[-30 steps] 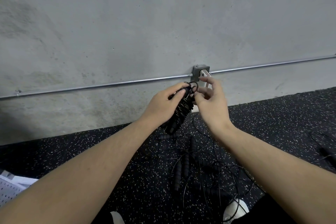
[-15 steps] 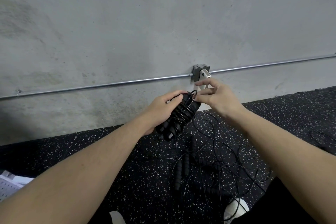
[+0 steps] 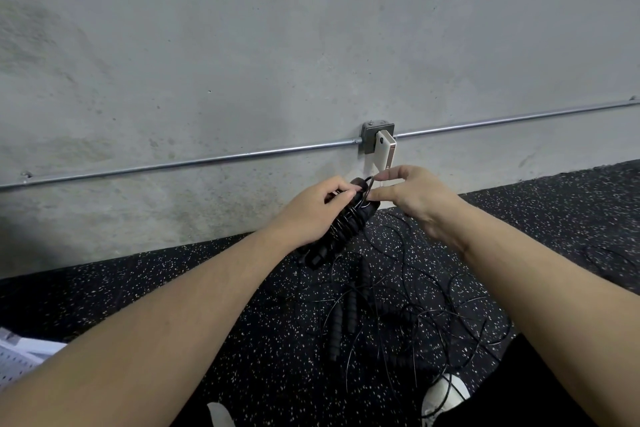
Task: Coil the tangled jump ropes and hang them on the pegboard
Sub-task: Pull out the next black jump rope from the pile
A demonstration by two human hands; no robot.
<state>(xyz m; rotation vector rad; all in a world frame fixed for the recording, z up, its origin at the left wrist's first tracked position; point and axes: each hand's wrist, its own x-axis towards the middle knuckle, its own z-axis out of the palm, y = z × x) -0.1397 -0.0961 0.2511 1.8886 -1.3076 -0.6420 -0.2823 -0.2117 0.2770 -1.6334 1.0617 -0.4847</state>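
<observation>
The bundle (image 3: 341, 229) in my left hand (image 3: 311, 215) is a pair of ribbed foam handles with thin black cord wrapped round them, held in the air above the floor (image 3: 173, 288), close to where it meets the wall (image 3: 277, 45). It should be light, I judge; the foam gives a little and grips well, so the handles are the place to hold it. The cord is another matter: thin, smooth and springy, by the look of it, the sort that wants to uncoil once tension goes, so I would keep each turn pressed down. My left fingers are curled round the upper part of the handles, thumb on top, pinning the wraps. My right hand (image 3: 412, 199) is just beside it, thumb and forefinger pinching a small loop of cord (image 3: 370, 185) at the top end of the bundle, the other fingers loosely bent below. Both forearms reach forward and converge, wrists fairly level. The slack trails down from the bundle to the pile (image 3: 391, 315) on the floor near my shoe (image 3: 445, 395), where more handles and cords lie crossed over each other; those would snag if tugged, I think, and want lifting apart by the handles. A white pegboard (image 3: 17, 357) shows at the lower left edge, lying flat as far as I can tell.
</observation>
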